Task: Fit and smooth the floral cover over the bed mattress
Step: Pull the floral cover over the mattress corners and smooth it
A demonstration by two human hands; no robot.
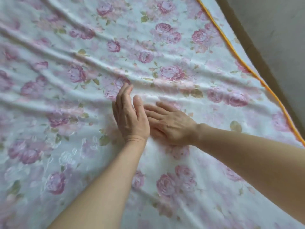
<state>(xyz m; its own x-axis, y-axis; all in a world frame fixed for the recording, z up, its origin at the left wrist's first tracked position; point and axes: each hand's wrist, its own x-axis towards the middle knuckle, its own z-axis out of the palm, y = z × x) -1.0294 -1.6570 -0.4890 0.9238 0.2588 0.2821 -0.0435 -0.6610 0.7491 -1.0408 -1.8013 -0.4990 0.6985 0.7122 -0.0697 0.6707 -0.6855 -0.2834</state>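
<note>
Hands flat, fingers straight: left hand (130, 116) touches right hand (171, 125) on the floral cover (181, 38). Cover looks spread; long wrinkles (92, 62) are left to smooth.

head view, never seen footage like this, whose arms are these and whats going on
There is no machine here. The camera sits on a person's head and looks down, so the two bare arms are that person's own. The left hand and right hand lie close together, fingers straight, on a floral cover spread out wide. Neither holds anything; they seem to press out its long wrinkles. The orange edge runs along the top right, with a grey surface beyond.
</note>
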